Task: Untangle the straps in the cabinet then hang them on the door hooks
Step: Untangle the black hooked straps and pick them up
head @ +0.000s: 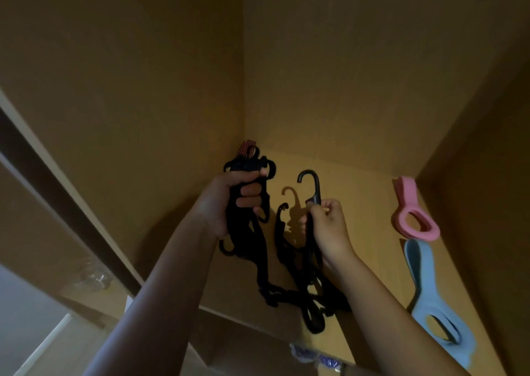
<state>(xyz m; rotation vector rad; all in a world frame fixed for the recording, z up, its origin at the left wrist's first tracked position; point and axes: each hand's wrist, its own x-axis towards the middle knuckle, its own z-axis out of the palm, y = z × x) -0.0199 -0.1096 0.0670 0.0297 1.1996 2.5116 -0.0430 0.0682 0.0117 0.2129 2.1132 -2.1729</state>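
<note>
Black straps with plastic hook ends (pixel 289 292) hang tangled above the wooden cabinet shelf (pixel 370 203). My left hand (pixel 229 203) grips a bundle of straps and several hook ends (pixel 252 163), with a red striped piece showing at its top. My right hand (pixel 329 226) pinches one strap just below a black hook (pixel 311 182) that points up. Between the hands a further hook end (pixel 282 209) dangles free. The strap loops droop down past the shelf's front edge. No door hooks are in view.
A pink looped item (pixel 413 212) and a light blue one (pixel 430 298) lie on the shelf's right side, beside the right wall. The cabinet's back corner rises behind the hands. A lower shelf at left holds a clear plastic object (pixel 91 278).
</note>
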